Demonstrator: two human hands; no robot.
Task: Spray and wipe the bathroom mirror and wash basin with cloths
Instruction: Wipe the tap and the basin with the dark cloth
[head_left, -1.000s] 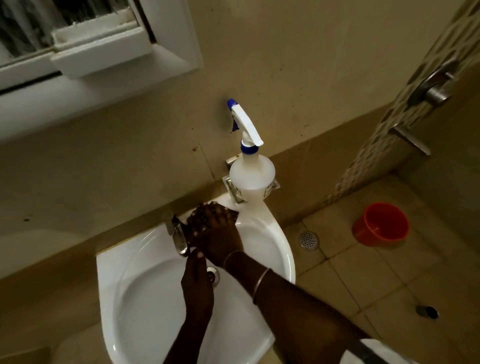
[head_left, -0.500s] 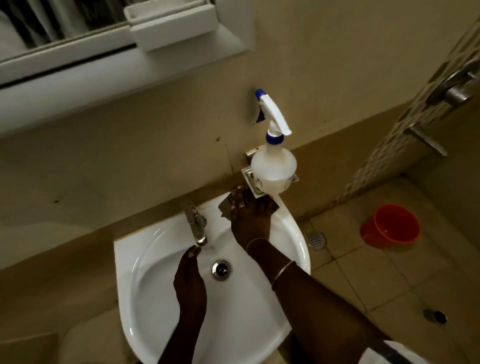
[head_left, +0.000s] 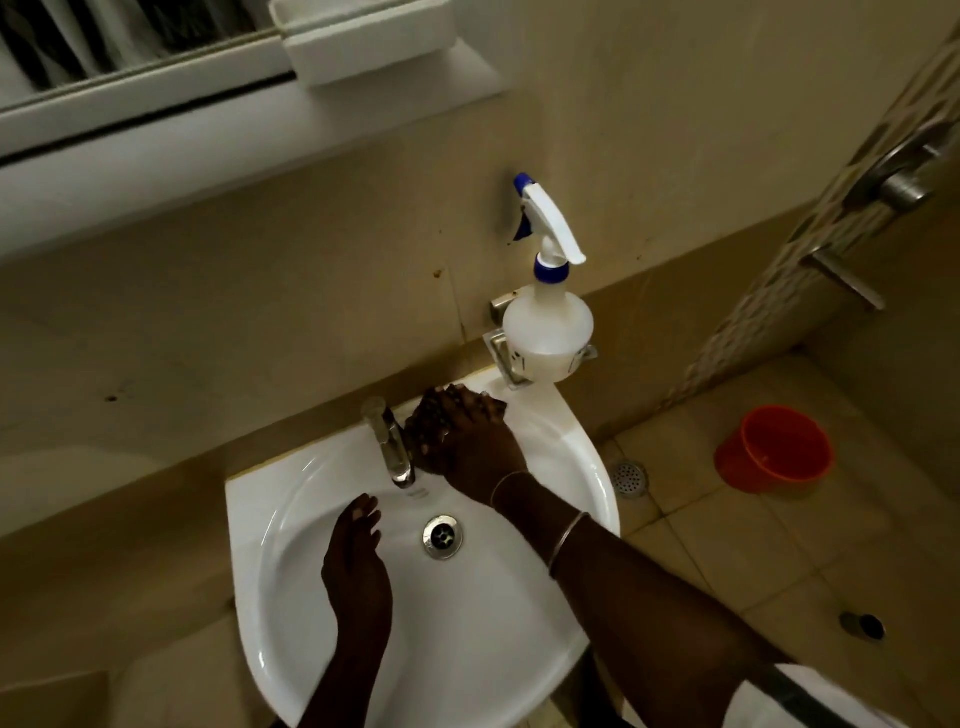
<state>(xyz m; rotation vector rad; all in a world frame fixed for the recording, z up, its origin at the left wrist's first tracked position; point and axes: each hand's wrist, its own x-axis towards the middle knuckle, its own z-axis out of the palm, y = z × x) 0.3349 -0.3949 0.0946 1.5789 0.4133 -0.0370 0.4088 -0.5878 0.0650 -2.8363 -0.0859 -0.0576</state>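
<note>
The white wash basin (head_left: 597, 467) is fixed to the beige wall, with a chrome tap (head_left: 392, 447) at its back and a drain (head_left: 442, 537) in the bowl. My right hand (head_left: 478, 447) lies on the back rim just right of the tap, fingers stretched out, pressing a dark cloth (head_left: 422, 431) that mostly hides beneath it. My left hand (head_left: 356, 561) rests flat inside the bowl, left of the drain, holding nothing. A white spray bottle (head_left: 548, 327) with a blue nozzle stands in a metal wall holder above the basin's right corner. The mirror (head_left: 78, 41) shows at top left.
A white shelf (head_left: 363, 41) juts out under the mirror frame. On the tiled floor to the right stand a red bucket (head_left: 774, 449) and a round floor drain (head_left: 629, 477). A metal wall tap (head_left: 904, 176) sticks out at the far right.
My right hand slid with the cloth along the back rim, out toward the bottle holder and back left against the tap. My left hand stayed in the bowl.
</note>
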